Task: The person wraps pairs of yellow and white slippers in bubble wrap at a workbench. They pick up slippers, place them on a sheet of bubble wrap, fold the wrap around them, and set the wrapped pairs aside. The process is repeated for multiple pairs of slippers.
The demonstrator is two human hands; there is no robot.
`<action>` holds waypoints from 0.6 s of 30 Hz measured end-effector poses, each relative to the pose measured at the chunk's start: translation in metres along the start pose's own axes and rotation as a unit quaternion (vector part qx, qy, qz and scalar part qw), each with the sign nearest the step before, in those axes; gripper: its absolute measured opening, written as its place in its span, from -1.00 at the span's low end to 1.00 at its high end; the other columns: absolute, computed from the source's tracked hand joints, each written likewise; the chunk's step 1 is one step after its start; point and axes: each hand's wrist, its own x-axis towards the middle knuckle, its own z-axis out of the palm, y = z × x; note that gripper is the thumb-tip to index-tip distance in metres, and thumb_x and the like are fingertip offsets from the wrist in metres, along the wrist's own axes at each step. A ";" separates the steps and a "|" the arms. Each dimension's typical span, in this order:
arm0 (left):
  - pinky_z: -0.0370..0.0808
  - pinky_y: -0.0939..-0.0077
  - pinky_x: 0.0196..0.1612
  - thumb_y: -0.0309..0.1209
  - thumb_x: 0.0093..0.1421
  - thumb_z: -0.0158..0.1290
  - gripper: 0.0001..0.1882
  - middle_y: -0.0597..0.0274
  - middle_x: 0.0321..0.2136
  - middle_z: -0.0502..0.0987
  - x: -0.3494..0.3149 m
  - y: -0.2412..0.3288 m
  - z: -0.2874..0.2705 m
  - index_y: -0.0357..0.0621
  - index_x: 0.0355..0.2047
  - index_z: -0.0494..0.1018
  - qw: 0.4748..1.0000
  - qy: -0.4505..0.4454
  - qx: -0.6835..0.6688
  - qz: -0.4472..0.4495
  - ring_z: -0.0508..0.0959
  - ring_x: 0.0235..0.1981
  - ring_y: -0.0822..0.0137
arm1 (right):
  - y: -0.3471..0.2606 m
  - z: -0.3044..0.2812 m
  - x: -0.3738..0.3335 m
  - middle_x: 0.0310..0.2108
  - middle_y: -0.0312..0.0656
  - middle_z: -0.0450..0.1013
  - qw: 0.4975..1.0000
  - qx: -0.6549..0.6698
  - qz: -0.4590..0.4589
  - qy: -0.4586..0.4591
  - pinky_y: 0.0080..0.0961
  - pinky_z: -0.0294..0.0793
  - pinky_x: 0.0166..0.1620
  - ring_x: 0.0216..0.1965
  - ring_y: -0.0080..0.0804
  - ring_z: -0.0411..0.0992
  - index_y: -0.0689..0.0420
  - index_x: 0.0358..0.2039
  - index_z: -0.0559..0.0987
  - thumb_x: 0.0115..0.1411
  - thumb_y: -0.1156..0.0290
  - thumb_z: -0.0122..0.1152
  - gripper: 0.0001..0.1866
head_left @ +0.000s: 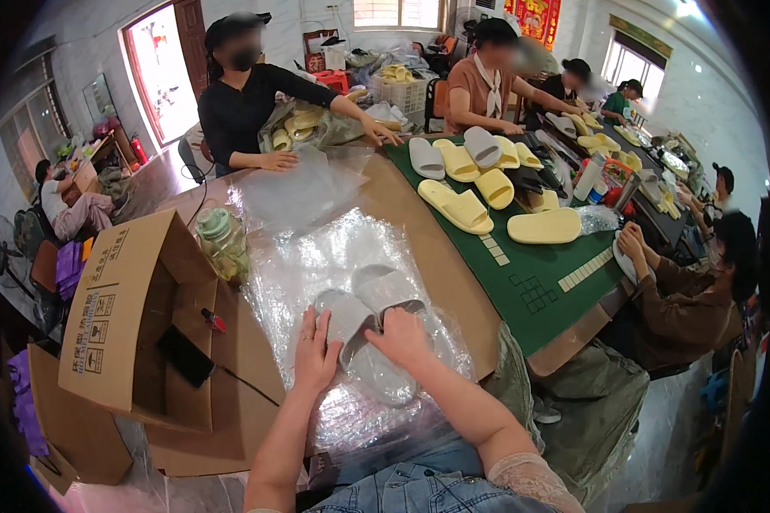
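Observation:
Two light grey slide slippers lie in front of me on a thick pile of clear plastic bags (312, 248). The nearer grey slipper (344, 313) points away from me, and the farther grey slipper (380, 283) lies partly behind it to the right. My left hand (315, 352) rests along the nearer slipper's left side, its fingers stretched out. Curled at the nearer slipper's strap is my right hand (399, 337), its thumb by the strap opening. Its fingertips are partly hidden. Shiny film lies around the soles, and I cannot tell whether it covers them.
An open cardboard box (137, 316) stands at left, with a black phone (186, 356) and cable inside. Behind it is a glass jar (221, 244). Across the table, a co-worker (252, 111) touches plastic sheets. Yellow slippers (456, 205) cover a green mat (522, 295) at right.

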 end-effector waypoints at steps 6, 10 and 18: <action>0.10 0.05 0.43 -0.33 0.22 0.08 -0.33 -0.21 0.42 0.10 0.001 0.003 0.007 -0.05 0.36 0.28 0.994 -0.027 -0.052 -0.089 0.10 0.44 -0.15 | 0.016 0.031 -0.009 -0.38 0.00 0.54 0.987 0.144 0.029 0.062 0.00 0.50 -0.20 -0.30 0.07 0.54 0.12 -0.36 0.54 0.17 0.09 0.27 -0.67; 0.04 0.09 0.44 -0.19 0.40 -0.12 -0.41 -0.24 0.42 0.08 -0.006 -0.013 0.009 -0.16 0.37 0.25 0.997 -0.005 -0.024 -0.076 0.06 0.46 -0.12 | 0.017 0.046 -0.008 -0.32 0.00 0.54 0.983 0.172 -0.017 0.064 0.01 0.52 -0.20 -0.23 0.10 0.54 0.12 -0.23 0.51 0.26 0.19 0.12 -0.75; 0.03 0.10 0.44 -0.27 0.48 -0.27 -0.46 -0.26 0.42 0.07 -0.007 -0.042 0.017 -0.33 0.36 0.21 0.996 0.034 -0.002 -0.086 0.09 0.44 -0.16 | 0.018 0.042 -0.027 -0.36 -0.01 0.51 0.980 0.150 -0.029 0.124 0.04 0.50 -0.26 -0.31 0.08 0.54 0.15 -0.24 0.45 0.24 0.25 0.15 -0.77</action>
